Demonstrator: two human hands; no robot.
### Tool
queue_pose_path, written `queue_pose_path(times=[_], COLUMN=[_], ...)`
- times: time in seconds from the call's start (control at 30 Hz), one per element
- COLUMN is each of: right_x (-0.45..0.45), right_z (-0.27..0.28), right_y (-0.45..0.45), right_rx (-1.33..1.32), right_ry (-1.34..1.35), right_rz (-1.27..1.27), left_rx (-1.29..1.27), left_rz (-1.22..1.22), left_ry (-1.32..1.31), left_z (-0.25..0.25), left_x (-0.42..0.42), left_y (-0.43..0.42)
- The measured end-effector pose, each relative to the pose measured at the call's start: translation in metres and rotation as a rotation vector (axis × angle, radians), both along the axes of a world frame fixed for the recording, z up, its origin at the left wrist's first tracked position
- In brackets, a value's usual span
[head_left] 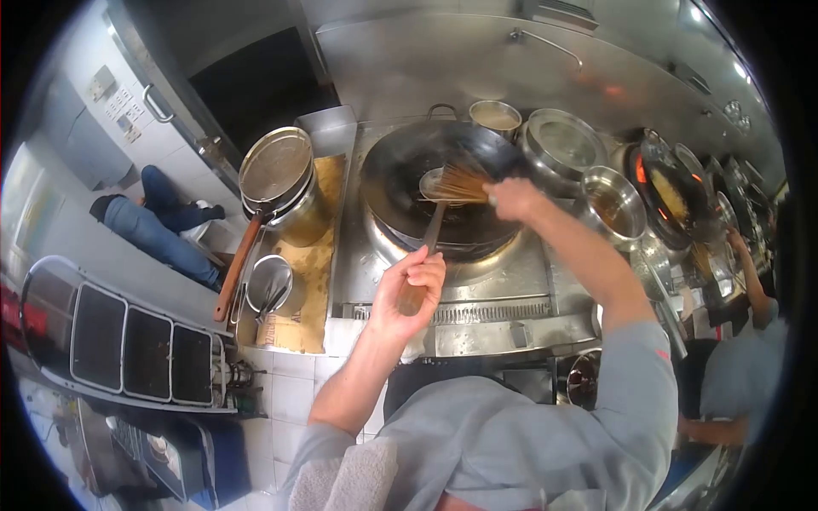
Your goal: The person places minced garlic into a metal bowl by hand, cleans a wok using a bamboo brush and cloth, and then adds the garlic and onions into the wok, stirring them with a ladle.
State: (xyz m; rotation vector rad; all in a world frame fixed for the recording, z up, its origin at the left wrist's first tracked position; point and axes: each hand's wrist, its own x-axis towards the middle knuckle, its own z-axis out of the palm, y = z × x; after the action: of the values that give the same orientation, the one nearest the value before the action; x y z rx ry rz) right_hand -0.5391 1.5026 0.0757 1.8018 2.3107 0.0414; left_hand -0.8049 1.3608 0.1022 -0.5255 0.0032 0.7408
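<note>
A large dark wok point(394, 183) sits on the burner in front of me. My left hand point(407, 294) is wrapped round the wooden handle of a metal ladle point(435, 225), whose bowl hangs over the wok. In my right hand point(514, 201) is a bamboo wok brush point(464, 182), gripped at its near end. The brush's bristles reach to the ladle's bowl and overlap it; I cannot tell how firmly they touch.
Left of the wok stand a pot topped by a strainer point(274, 166) and a small metal container point(270, 284) with utensils. On the right are a metal pot point(612, 204), a wide bowl point(564, 140) and another wok point(669, 192), near a co-worker's arm point(750, 268).
</note>
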Motion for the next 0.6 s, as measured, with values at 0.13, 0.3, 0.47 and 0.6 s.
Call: queue_pose_path(times=[0.13, 0.3, 0.47, 0.6], right_x=[-0.001, 0.003, -0.020, 0.006], right_z=[0.032, 0.018, 0.034, 0.019], right_y=[0.019, 0.008, -0.011, 0.004], right_rx=[0.177, 0.031, 0.161, -0.017], right_ry=[-0.039, 0.014, 0.060, 0.055], right_rz=[0.046, 0.087, -0.017, -0.005], left_rx=[0.053, 0.038, 0.190, 0.265], left_rz=[0.031, -0.025, -0.052, -0.078], left_ry=[0.138, 0.194, 0.358, 0.458], left_z=[-0.013, -0.012, -0.025, -0.032], left_x=[0.004, -0.001, -0.014, -0.026], left_y=[0.001, 0.002, 0.007, 0.003])
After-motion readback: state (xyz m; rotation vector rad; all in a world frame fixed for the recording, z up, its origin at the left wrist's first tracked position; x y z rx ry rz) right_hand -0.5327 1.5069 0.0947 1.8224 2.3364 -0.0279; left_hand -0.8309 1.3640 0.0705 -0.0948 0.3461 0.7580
